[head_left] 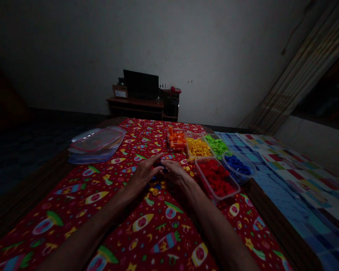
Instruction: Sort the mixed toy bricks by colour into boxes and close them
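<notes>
Closely, hands [142,175] sit just beside the red-brick plastic tub [203,181].

The head-worn camera looked forward and down from just behind and above the left hand [142,175] and right hand [178,174], which lay near the frame's centre. The red patterned cloth [161,226] filled the lower frame, and a more distant wall [169,49] filled the upper frame.
</notes>
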`<state>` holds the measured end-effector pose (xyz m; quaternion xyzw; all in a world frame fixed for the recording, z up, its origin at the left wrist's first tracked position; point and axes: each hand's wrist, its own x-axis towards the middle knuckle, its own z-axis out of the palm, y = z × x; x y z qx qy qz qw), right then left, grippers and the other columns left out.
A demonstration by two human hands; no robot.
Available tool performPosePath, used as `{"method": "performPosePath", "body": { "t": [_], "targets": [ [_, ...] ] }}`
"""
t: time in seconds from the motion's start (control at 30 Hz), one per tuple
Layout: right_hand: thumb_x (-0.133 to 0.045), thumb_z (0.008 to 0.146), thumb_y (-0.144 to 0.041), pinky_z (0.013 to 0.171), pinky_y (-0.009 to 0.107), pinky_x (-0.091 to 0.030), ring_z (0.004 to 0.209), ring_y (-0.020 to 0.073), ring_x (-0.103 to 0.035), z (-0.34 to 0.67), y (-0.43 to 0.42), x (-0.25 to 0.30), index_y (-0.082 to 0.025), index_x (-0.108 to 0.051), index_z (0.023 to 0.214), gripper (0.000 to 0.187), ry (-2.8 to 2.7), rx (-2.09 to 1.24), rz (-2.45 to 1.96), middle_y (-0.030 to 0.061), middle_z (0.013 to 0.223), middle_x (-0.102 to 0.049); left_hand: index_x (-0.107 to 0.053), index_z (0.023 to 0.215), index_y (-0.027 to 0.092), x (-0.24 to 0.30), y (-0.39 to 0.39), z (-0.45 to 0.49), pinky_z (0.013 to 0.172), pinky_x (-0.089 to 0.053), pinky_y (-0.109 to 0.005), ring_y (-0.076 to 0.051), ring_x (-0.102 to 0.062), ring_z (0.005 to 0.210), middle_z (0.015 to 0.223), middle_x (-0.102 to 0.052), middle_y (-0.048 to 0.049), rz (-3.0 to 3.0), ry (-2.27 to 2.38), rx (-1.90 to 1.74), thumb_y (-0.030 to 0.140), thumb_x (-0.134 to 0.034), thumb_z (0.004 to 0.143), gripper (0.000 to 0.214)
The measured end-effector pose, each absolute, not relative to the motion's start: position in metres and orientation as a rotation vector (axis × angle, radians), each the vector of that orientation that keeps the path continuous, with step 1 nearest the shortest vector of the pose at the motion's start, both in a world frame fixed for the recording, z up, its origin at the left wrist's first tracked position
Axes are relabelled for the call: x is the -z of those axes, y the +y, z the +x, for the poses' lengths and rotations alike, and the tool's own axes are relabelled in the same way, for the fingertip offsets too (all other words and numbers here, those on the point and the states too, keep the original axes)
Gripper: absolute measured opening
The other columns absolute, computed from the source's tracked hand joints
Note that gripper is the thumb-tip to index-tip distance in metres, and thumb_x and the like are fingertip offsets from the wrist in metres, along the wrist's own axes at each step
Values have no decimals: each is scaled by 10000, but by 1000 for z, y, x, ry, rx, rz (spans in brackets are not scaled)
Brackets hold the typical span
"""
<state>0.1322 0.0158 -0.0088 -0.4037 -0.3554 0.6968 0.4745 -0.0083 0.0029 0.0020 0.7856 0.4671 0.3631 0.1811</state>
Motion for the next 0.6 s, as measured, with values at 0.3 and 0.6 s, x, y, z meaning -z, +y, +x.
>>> {"method": "performPosePath", "body": {
  "t": [0.3, 0.6],
  "targets": [
    [-718, 594, -358, 588, 225, -472, 556, 87, -547, 194, 13, -45, -145, -631, 714, 259, -1183, -1113, -1106, -23, 616, -601, -690, 1033, 188, -13, 27, -43, 813, -510, -307, -230, -667, 900, 1023, -722, -71, 2241, 1458, -873, 416, -515, 796, 372],
    [-538, 707, -249, 717, 321, -488, 714, 197, -629, 348, -2, -85, -128, -690, 850, 242, -1427, 121, -1891, 86, 760, -680, -715, 1014, 263, 8, 32, -48, 689, -484, -232, -202, -658, 805, 898, -737, -14, 2230, 1235, -358, 294, -662, 601, 417]
  ]
}}
